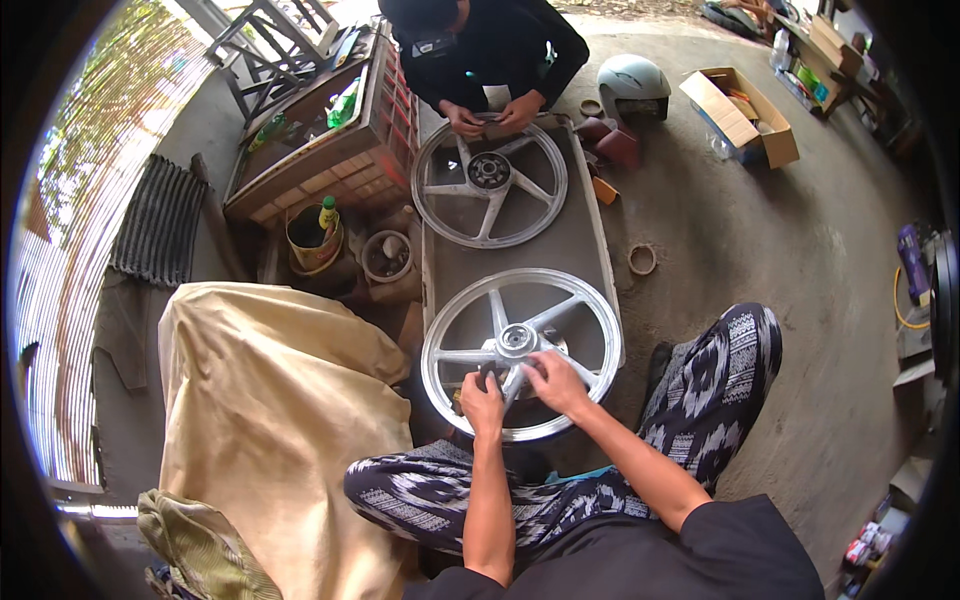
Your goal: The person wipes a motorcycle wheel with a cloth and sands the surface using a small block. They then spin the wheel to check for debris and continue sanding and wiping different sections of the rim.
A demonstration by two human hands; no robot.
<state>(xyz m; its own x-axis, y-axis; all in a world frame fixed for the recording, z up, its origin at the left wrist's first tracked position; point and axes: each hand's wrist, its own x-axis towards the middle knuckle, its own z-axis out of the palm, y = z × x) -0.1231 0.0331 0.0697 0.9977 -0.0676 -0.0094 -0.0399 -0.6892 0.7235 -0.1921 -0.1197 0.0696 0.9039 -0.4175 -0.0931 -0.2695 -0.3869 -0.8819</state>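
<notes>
A silver-grey spoked motorcycle wheel (516, 338) lies flat in front of me, its hub facing up. My left hand (482, 402) is at the near side of the hub, left of the nearest spoke. Its fingers are closed around something small and dark that I cannot make out. My right hand (559, 384) is bent over that same spoke from the right, thumb and fingertips against the metal just below the hub. Beyond it lies a second spoked wheel (489, 172) with a darker hub. Another person's hands (492, 117) rest at its far rim, holding something small.
Both wheels lie on a grey low table (590, 235). Left are a tan cloth cover (280, 390), a bucket (315, 252), a round tub (387, 257) and a wooden crate (320, 150). Right are a helmet (634, 85), a cardboard box (740, 115) and a ring (642, 260) on the floor.
</notes>
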